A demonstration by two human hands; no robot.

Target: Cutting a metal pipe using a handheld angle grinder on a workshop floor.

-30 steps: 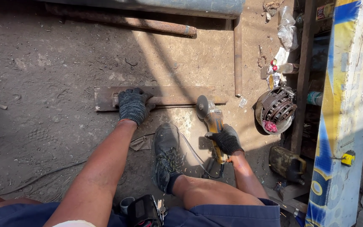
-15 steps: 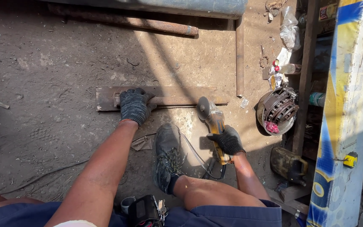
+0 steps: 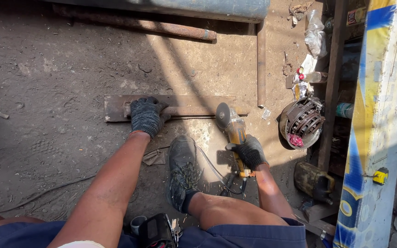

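Observation:
My left hand point(image 3: 147, 115), in a dark knit glove, presses down on a rusty flat metal bar point(image 3: 194, 104) lying on the dirt floor. My gloved right hand point(image 3: 250, 151) grips a yellow angle grinder point(image 3: 234, 132) by its body. The grinder's disc point(image 3: 222, 115) stands on edge against the bar's near side, right of my left hand. My black shoe point(image 3: 182, 170) rests on the ground between my hands, and the grinder's cable loops beside it.
A rusty pipe point(image 3: 161, 25) and a narrow steel strip point(image 3: 261, 64) lie beyond the bar. A round metal part point(image 3: 302, 121) and bottles sit at the right. A blue and yellow painted post point(image 3: 377, 124) stands at the far right, with a yellow tape measure point(image 3: 380, 176) on it.
The view has shifted slightly. Both hands hold the same places, with the grinder disc still at the bar.

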